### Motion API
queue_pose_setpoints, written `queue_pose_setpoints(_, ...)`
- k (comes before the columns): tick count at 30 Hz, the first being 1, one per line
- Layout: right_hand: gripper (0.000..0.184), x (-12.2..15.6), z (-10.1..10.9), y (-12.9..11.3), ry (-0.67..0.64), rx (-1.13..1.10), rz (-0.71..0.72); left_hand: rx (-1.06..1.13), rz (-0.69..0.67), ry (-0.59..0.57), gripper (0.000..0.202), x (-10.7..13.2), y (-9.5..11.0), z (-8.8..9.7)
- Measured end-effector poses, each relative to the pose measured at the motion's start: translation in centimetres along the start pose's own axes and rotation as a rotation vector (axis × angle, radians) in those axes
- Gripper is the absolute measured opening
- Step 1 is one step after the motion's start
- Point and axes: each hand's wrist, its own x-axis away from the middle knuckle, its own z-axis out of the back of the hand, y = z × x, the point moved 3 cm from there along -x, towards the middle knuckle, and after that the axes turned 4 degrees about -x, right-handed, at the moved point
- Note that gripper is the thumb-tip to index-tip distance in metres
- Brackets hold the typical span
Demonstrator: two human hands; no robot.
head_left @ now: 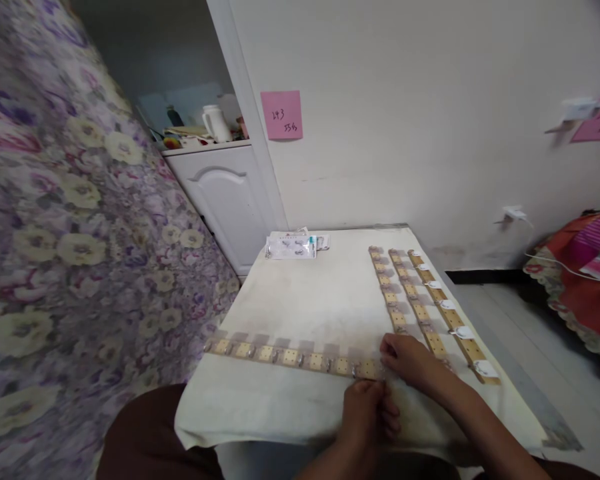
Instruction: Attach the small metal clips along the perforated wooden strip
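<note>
A long tan strip [280, 355] with small packets taped along it lies across the near part of a cream-covered table [320, 300]. My right hand [410, 360] rests on the strip's right end, fingers curled and pressed on it. My left hand [367, 413] sits just below that end, fingers pinched together on something I cannot make out. Three more tan strips [420, 310] run side by side along the table's right part, away from me.
Clear plastic packets [293, 247] lie at the table's far edge by the wall. A flowered mattress [70, 233] leans on the left. A white cabinet [225, 187] with a jug stands behind. A pink note [281, 115] hangs on the wall. Bright bedding [585, 273] lies at right.
</note>
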Motion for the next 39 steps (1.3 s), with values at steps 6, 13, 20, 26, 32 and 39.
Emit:
queue_pose_setpoints(6,0.014,0.3,0.1,-0.1,-0.020,0.091,-0.035,-0.013,-0.015,0.028,0.021,-0.2,-0.1,-0.2)
queue_pose_setpoints(13,0.023,0.4,0.0,-0.1,-0.037,0.137,-0.043,-0.014,-0.013,0.061,0.022,-0.3,-0.1,-0.1)
queue_pose_setpoints(20,0.024,0.5,0.0,-0.2,-0.041,0.160,-0.040,-0.011,-0.012,0.068,0.018,-0.4,-0.2,-0.1)
queue_pose_setpoints(26,0.025,0.4,-0.1,-0.5,-0.052,0.190,-0.062,-0.015,-0.007,0.070,0.016,-0.5,-0.1,-0.2)
queue_pose_setpoints(32,0.023,0.4,0.1,-0.6,-0.048,0.199,-0.077,0.001,0.017,0.078,0.017,-0.4,-0.2,-0.1)
queue_pose_setpoints(39,0.020,0.3,0.2,-1.1,-0.040,0.234,-0.070,-0.008,0.018,0.061,0.021,-0.4,-0.1,-0.2)
